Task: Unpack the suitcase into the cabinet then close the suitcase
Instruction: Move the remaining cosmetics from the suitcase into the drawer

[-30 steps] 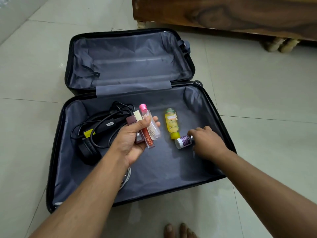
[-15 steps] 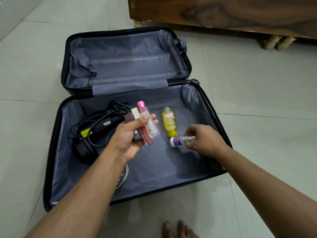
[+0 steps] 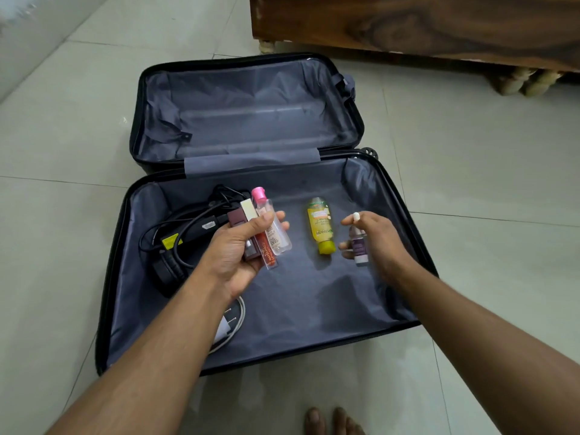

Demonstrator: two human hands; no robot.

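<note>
The black suitcase (image 3: 116, 277) lies open at frame centre. The left hand (image 3: 238, 249) grips a bundle of cosmetic tubes (image 3: 266, 233), their lower ends hidden by the fingers. The right hand (image 3: 376, 240) pinches a small dropper bottle (image 3: 357, 243), label blurred. A yellow Garnier bottle (image 3: 320, 226) lies between them. The left forearm partly hides a white charger (image 3: 227, 324). Black cables (image 3: 188, 224) are tangled at left.

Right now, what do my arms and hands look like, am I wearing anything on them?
Nothing worn shows. The left hand and right hand are bare, with no gloves, rings, watch or bracelets visible. Both forearms are uncovered all the way to the frame edge, so no sleeves appear.
</note>
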